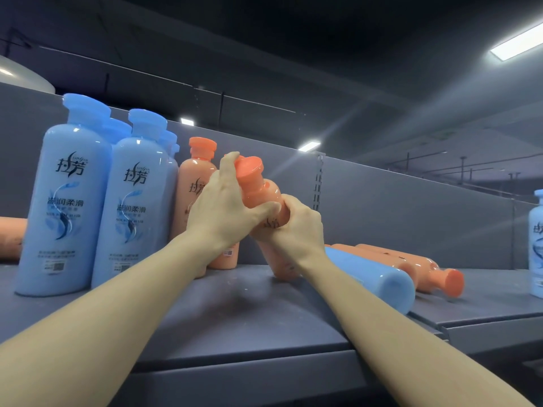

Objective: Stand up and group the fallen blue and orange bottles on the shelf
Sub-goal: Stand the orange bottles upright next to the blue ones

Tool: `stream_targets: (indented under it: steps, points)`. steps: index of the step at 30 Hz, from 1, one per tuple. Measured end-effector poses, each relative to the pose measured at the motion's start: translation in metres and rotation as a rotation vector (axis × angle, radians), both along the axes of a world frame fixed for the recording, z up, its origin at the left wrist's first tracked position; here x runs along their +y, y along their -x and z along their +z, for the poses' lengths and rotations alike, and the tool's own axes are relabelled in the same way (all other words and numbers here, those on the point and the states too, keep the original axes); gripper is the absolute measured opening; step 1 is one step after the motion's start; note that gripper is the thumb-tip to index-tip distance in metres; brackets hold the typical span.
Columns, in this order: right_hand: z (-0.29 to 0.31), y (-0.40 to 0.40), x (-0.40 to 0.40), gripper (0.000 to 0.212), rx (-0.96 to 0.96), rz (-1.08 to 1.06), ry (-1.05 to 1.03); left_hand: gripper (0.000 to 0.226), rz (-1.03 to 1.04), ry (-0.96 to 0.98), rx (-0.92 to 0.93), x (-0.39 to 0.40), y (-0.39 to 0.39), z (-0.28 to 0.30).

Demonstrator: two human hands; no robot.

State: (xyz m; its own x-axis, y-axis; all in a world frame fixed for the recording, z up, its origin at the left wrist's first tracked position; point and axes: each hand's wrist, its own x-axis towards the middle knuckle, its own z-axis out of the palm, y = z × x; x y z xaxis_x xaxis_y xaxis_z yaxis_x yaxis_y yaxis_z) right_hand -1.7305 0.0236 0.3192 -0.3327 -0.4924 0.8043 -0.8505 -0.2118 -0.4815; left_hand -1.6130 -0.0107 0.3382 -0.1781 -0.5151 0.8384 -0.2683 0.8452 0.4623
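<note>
Both of my hands hold one orange bottle that leans to the left, its base on the grey shelf. My left hand grips its neck and shoulder. My right hand grips its body lower down. Just behind it stands an upright orange bottle. Several blue bottles stand upright in a group at the left. To the right of my hands a blue bottle lies on its side, with two fallen orange bottles behind it.
Another blue bottle stands at the far right edge. An orange bottle lies on its side at the far left, behind the blue group. A grey back panel closes the shelf. The shelf's front edge runs below my forearms.
</note>
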Motion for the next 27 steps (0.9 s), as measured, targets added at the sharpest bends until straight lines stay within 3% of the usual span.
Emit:
stream_targets:
  steps: [18,23,27]
  points:
    - [0.007,0.001,0.005,0.016,-0.181,0.061,0.15,0.069,-0.038,-0.016,-0.16,-0.004,0.005,-0.003]
    - [0.01,0.002,0.003,0.027,-0.239,0.083,0.18,0.048,-0.076,0.0,-0.184,-0.003,0.006,-0.005]
    - [0.011,0.004,0.003,0.029,-0.323,0.11,0.189,0.055,-0.129,-0.01,-0.202,-0.001,0.004,-0.005]
